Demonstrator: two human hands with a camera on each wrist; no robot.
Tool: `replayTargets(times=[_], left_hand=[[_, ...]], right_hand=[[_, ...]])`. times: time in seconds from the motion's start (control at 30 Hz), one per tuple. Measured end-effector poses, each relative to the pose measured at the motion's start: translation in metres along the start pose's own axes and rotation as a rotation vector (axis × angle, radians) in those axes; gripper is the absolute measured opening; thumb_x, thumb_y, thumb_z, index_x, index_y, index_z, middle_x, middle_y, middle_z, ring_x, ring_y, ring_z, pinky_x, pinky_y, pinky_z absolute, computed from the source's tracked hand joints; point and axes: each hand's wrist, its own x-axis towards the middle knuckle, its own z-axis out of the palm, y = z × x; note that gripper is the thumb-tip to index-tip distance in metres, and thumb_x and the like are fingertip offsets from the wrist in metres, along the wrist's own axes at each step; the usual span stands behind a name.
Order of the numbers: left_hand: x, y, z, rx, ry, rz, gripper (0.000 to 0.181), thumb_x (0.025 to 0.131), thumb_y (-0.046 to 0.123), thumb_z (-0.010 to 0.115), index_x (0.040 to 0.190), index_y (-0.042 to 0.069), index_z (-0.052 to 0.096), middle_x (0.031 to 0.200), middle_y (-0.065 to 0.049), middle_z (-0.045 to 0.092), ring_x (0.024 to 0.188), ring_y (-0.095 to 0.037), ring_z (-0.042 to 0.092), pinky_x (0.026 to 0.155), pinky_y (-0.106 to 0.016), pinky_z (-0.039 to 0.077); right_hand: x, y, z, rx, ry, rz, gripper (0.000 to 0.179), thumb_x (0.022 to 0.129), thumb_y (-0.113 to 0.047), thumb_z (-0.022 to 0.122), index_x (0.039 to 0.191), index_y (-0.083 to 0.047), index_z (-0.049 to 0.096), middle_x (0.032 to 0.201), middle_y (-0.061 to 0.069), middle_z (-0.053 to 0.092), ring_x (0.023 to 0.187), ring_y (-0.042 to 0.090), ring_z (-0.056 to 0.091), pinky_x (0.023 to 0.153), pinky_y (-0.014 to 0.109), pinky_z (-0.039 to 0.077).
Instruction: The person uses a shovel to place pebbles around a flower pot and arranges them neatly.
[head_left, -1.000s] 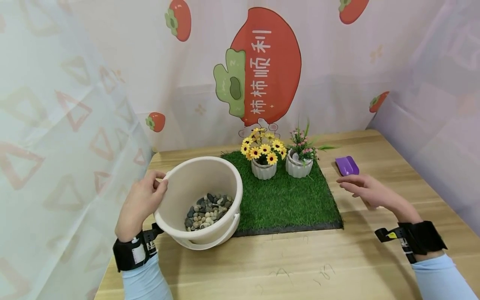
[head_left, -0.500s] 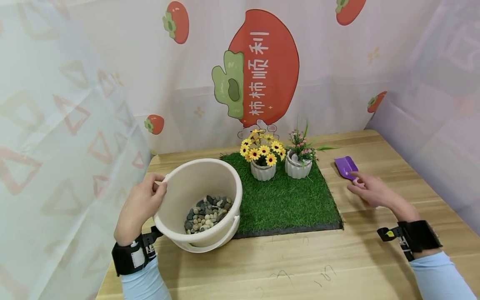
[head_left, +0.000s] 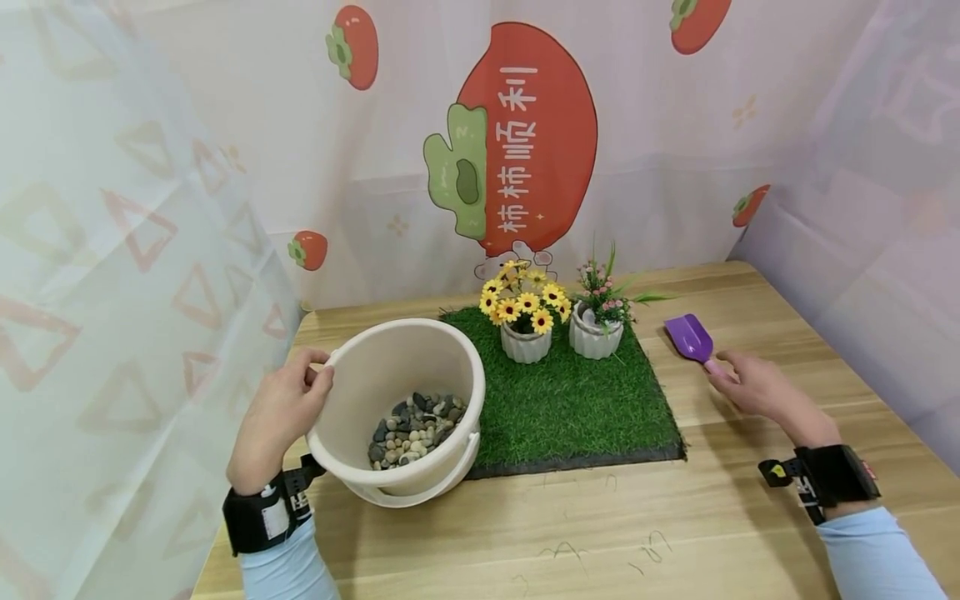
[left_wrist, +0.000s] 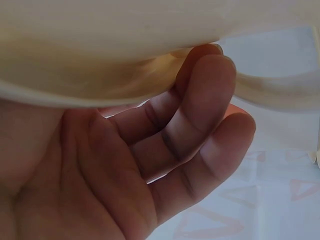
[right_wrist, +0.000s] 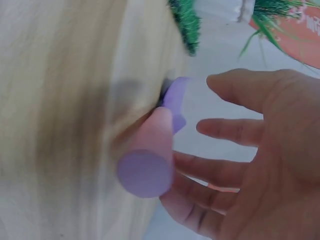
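Note:
My left hand (head_left: 281, 408) grips the rim of a cream plastic bucket (head_left: 360, 367), its fingers bent at the edge; in the left wrist view the bucket wall (left_wrist: 100, 45) hides part of them. Grey and pale pebbles (head_left: 416, 429) lie at the bucket's bottom. On the right, my right hand (head_left: 757, 387) hovers at the pink handle of a small purple shovel (head_left: 690, 337) lying on the table. The right wrist view shows spread fingers beside the handle (right_wrist: 150, 155), not curled round it; some fingertips are hidden behind it.
A green artificial grass mat (head_left: 577, 408) lies right of the bucket. On its back part stand a white pot with yellow flowers (head_left: 527, 342) and another with pink flowers (head_left: 596, 333). A printed curtain (head_left: 637, 208) hangs behind the wooden table (head_left: 487, 542).
My right hand has come down and slightly right to the shovel's handle, and the shovel has turned a little. My left hand stays on the bucket rim.

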Motion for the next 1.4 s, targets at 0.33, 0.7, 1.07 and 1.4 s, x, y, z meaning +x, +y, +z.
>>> replayTargets(times=[0.33,0.7,1.07,1.4], left_hand=[[-0.001,0.002,0.000,-0.013,-0.025,-0.022,0.034,0.102,0.027,0.043,0.123,0.004,0.058,0.086,-0.010,0.069,0.067,-0.014,0.060,0.061,-0.029,0.046],[-0.001,0.001,-0.001,-0.009,-0.022,-0.043,0.034,0.102,0.028,0.043,0.123,0.005,0.058,0.087,-0.011,0.069,0.068,-0.016,0.061,0.062,-0.030,0.047],[0.001,0.003,0.001,-0.017,-0.032,-0.029,0.034,0.102,0.027,0.043,0.123,0.005,0.057,0.089,-0.012,0.070,0.068,-0.016,0.063,0.061,-0.030,0.047],[-0.002,-0.001,0.001,-0.034,-0.039,-0.039,0.032,0.103,0.027,0.043,0.123,0.006,0.056,0.087,-0.012,0.069,0.067,-0.016,0.062,0.060,-0.030,0.048]], right_hand=[[0.004,0.008,0.010,-0.054,-0.041,0.083,0.059,0.101,-0.038,0.043,0.129,0.014,0.044,0.120,0.043,0.053,0.110,0.061,0.049,0.088,0.066,0.043],[0.011,0.004,0.021,-0.085,0.025,0.058,0.028,0.099,-0.028,0.049,0.078,-0.010,0.043,0.067,0.006,0.043,0.064,0.023,0.047,0.056,0.037,0.036],[0.005,0.002,0.010,-0.046,0.002,0.088,0.019,0.094,-0.022,0.046,0.079,-0.010,0.043,0.071,0.009,0.046,0.066,0.024,0.048,0.056,0.036,0.035],[0.002,0.000,0.004,-0.029,-0.001,0.107,0.031,0.100,-0.032,0.041,0.083,-0.008,0.048,0.068,0.008,0.047,0.064,0.024,0.048,0.053,0.038,0.037]])
